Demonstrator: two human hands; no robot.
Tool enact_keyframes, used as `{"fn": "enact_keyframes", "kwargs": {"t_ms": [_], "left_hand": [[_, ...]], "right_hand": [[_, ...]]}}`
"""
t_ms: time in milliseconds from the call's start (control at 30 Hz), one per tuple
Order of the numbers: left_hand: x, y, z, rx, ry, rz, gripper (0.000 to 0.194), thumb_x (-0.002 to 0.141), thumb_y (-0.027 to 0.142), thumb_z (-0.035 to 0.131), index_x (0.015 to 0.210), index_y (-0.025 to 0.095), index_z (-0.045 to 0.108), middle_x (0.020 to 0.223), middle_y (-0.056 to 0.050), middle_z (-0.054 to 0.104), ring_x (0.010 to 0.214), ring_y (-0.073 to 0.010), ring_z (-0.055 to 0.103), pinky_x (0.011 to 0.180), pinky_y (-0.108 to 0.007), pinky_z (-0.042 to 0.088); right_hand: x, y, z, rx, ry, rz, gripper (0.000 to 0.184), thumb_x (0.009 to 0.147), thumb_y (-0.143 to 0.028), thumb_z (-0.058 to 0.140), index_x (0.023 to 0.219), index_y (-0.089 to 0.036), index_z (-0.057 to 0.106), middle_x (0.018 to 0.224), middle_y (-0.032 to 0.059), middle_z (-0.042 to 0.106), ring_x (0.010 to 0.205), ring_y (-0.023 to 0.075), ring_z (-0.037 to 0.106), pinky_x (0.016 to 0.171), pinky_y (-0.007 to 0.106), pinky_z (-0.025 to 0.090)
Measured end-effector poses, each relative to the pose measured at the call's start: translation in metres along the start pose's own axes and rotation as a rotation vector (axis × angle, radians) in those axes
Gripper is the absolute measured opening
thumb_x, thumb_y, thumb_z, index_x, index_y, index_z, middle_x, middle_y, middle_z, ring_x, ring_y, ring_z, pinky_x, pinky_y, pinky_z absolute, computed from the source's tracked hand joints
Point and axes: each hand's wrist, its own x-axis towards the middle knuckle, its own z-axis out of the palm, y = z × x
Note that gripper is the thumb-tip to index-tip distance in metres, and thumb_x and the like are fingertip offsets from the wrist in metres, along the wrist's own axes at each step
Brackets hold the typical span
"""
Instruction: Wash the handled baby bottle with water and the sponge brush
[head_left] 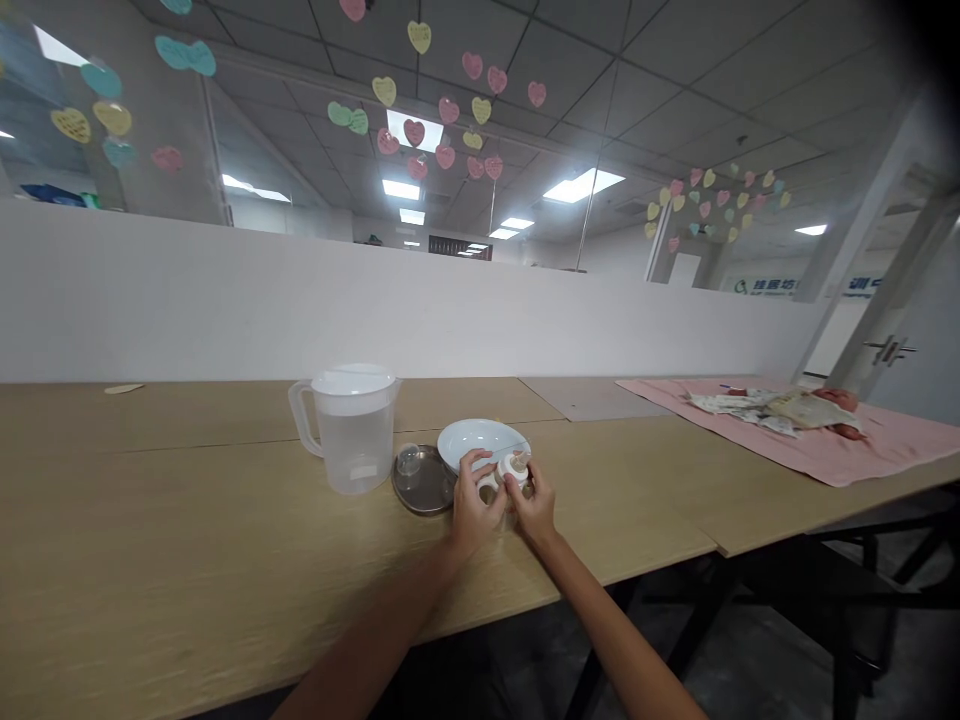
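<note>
Both hands meet at a baby bottle (513, 466) with a white collar, a pale teat on top and a white side handle. My left hand (472, 508) grips it from the left, by the handle. From the right, the fingers of my right hand (535, 508) close round the collar. The lower part of the bottle is mostly hidden by the hands. Just behind them stands a white bowl (469, 433). At their left lies a round metal tray (420, 496) bearing a clear dome-shaped cap (408, 460).
A lidded clear plastic jug (355, 440) of water stands left of the tray. A small flat pale piece (124, 389) lies far left. On the right, a pink cloth (817, 462) carries a doll (836, 400) and white cloths. The table's front edge runs below my forearms.
</note>
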Motion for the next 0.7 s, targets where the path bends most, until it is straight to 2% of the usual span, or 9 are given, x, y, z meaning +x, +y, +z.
{"fn": "enact_keyframes", "kwargs": {"t_ms": [267,367,467,567,700], "left_hand": [[0.001,0.003,-0.003,0.044,-0.081,0.026,0.039,0.076,0.023,0.052,0.113,0.019,0.037,0.110,-0.010,0.051,0.096,-0.0183,0.055,0.085,-0.035,0.045],[0.001,0.002,-0.003,0.048,-0.097,0.024,0.038,0.077,0.022,0.051,0.112,0.019,0.038,0.110,-0.010,0.052,0.098,-0.0184,0.055,0.086,-0.035,0.044],[0.001,0.000,-0.003,0.052,-0.098,0.034,0.039,0.076,0.020,0.051,0.113,0.018,0.037,0.110,-0.010,0.052,0.099,-0.0187,0.054,0.087,-0.036,0.043],[0.000,-0.002,-0.003,0.069,-0.106,0.054,0.039,0.078,0.020,0.049,0.115,0.018,0.038,0.113,-0.011,0.052,0.101,-0.0187,0.053,0.089,-0.036,0.043],[0.000,-0.001,-0.005,0.109,-0.123,0.084,0.044,0.080,0.022,0.047,0.122,0.018,0.037,0.120,-0.011,0.050,0.105,-0.0196,0.051,0.091,-0.037,0.041]], "right_hand": [[0.002,-0.008,-0.005,-0.063,-0.057,-0.141,0.033,0.083,-0.033,0.044,0.112,-0.018,0.050,0.103,0.0093,0.058,0.095,0.0211,0.055,0.080,0.035,0.045],[0.000,-0.001,-0.002,-0.082,-0.019,-0.125,0.039,0.083,-0.034,0.044,0.118,-0.017,0.045,0.108,0.0116,0.056,0.095,0.0213,0.056,0.078,0.035,0.046],[-0.002,0.008,0.000,-0.049,0.023,-0.073,0.043,0.082,-0.036,0.047,0.119,-0.015,0.044,0.104,0.0115,0.058,0.088,0.0200,0.058,0.074,0.033,0.048],[-0.001,0.007,0.000,-0.048,-0.030,-0.065,0.037,0.083,-0.036,0.046,0.115,-0.017,0.049,0.102,0.0096,0.059,0.087,0.0195,0.058,0.075,0.033,0.047],[0.005,-0.005,-0.003,-0.053,-0.084,-0.130,0.036,0.086,-0.034,0.040,0.117,-0.019,0.050,0.105,0.0097,0.057,0.092,0.0201,0.056,0.077,0.034,0.046]]}}
